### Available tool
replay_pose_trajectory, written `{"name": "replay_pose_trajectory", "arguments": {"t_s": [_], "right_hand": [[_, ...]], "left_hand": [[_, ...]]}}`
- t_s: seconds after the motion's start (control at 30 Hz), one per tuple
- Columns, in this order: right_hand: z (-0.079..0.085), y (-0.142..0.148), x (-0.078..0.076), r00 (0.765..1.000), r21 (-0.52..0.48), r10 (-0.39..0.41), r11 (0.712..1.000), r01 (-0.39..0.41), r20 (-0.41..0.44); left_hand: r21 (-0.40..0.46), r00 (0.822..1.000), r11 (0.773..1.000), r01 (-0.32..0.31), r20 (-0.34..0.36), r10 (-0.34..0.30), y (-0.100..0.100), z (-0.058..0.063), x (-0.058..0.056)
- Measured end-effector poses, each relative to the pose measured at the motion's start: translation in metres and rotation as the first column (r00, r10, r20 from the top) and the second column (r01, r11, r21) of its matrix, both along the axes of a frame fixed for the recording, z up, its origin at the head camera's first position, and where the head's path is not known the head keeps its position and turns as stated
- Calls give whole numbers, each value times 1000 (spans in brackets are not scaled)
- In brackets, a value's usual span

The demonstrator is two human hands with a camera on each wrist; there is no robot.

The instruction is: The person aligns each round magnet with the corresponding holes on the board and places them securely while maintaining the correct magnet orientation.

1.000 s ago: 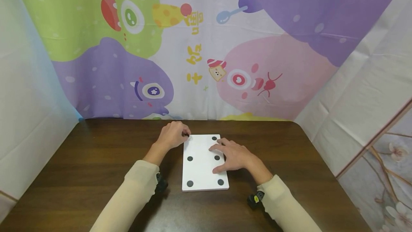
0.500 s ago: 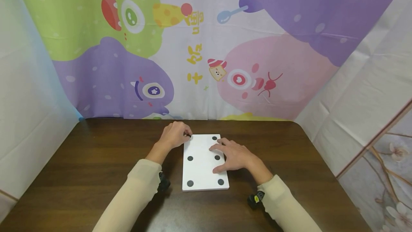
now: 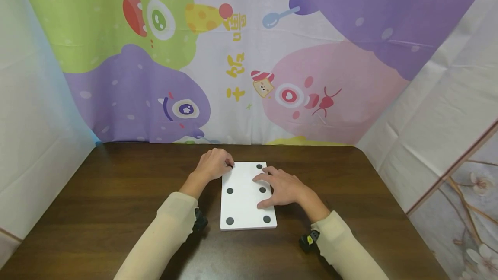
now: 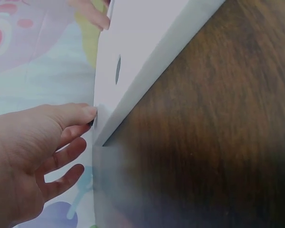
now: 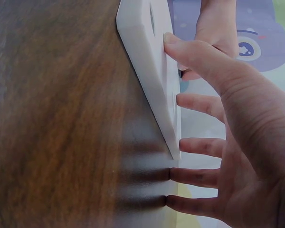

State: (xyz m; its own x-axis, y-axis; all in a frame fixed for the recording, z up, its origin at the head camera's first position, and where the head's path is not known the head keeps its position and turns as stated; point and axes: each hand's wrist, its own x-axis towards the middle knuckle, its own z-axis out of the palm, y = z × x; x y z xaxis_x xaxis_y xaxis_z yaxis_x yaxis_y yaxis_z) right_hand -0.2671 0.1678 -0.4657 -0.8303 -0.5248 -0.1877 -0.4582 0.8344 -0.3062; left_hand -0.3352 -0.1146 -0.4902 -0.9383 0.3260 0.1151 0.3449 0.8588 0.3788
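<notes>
A white rectangular board (image 3: 246,205) lies on the table, with black round discs (image 3: 230,191) along its two long sides. At its far left corner my left hand (image 3: 213,165) pinches a small black disc (image 4: 91,122) between thumb and index finger, the other fingers loosely bent. Most of that disc is hidden by the fingertips. My right hand (image 3: 285,189) spreads over the board's right side, its thumb and index finger on the top face. In the right wrist view its fingers (image 5: 202,145) are extended and apart, with two of them reaching past the board to the table.
The dark wooden table (image 3: 116,211) extends around the board on all sides. Behind it hangs a printed cartoon curtain (image 3: 249,120), with pale cloth at both sides. Black wrist cameras (image 3: 308,241) are strapped below both hands.
My left hand has shifted slightly right, bringing the pinched black disc from beside the board's far left corner onto it. The right hand and the board have stayed in place.
</notes>
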Motion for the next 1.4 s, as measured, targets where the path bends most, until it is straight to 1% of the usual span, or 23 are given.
{"name": "replay_pose_trajectory", "arguments": {"t_s": [0.1,0.13,0.17,0.2,0.23,0.33,0.4,0.47,0.5,0.57,0.63,0.67,0.8,0.87,0.9,1.0,1.03,1.1,1.2,1.23,1.27,1.3,1.4], "right_hand": [[1,0,0,1000,0,-1,1000,1,2],[1,0,0,1000,-1,-1,1000,1,2],[1,0,0,1000,-1,0,1000,0,2],[1,0,0,1000,-2,1,1000,-1,2],[1,0,0,1000,-4,2,1000,-2,2],[2,0,0,1000,-8,2,1000,-2,2],[2,0,0,1000,-11,0,1000,0,3],[2,0,0,1000,-11,-2,1000,2,5],[2,0,0,1000,-11,-2,1000,2,6],[2,0,0,1000,-9,-3,1000,3,7],[2,0,0,1000,-8,-3,1000,3,7],[2,0,0,1000,-7,-2,1000,2,6],[2,0,0,1000,-7,-1,1000,1,5],[2,0,0,1000,-8,0,1000,0,3],[2,0,0,1000,-7,0,1000,0,2],[1,0,0,1000,-3,0,1000,0,1],[1,0,1,1000,-3,-1,1000,1,0],[0,0,1,1000,-2,-2,1000,2,1],[0,1,1,1000,-4,-3,1000,3,2],[0,1,1,1000,-5,-3,1000,3,4],[0,1,1,1000,-6,-3,1000,3,5],[0,1,1,1000,-7,-2,1000,2,5],[1,1,1,1000,-14,2,1000,-2,6]], "left_hand": [[5,1000,1000,3,17,-3,-1,-3,-3],[1,1000,1000,2,28,-2,0,4,2],[0,1000,1000,2,28,-2,0,2,0],[0,1000,1000,5,10,-5,-1,-6,-6],[-8,1000,1000,-7,14,7,1,-3,-5],[-18,1000,1000,5,-27,-6,-3,-27,-24],[-19,999,1000,9,-53,-10,-6,-40,-34],[-31,999,1000,4,-39,-5,-6,-39,-34],[-40,1000,999,-2,-24,1,-5,-36,-33],[-39,999,999,-11,-40,10,-6,-37,-32],[-55,1000,998,-17,-22,16,-4,-28,-26],[-57,999,998,-19,-37,16,-5,-29,-25],[-64,1000,998,-15,-4,15,-1,-15,-16],[-60,1000,998,-18,-18,17,-3,-24,-22],[-55,1000,998,-26,-2,26,-3,-25,-24],[-40,999,999,-30,-13,29,-7,-40,-33],[-37,1000,999,-25,-15,24,-8,-43,-34],[-29,1000,999,-24,-3,24,-8,-42,-34],[-39,1000,999,-12,-30,11,-7,-41,-31],[-44,1000,999,-11,-30,10,-6,-38,-29],[-49,999,999,-14,-48,12,-6,-40,-28],[-52,998,999,-15,-54,12,-5,-38,-27],[-49,999,999,-22,-31,20,-3,-23,-15]]}}
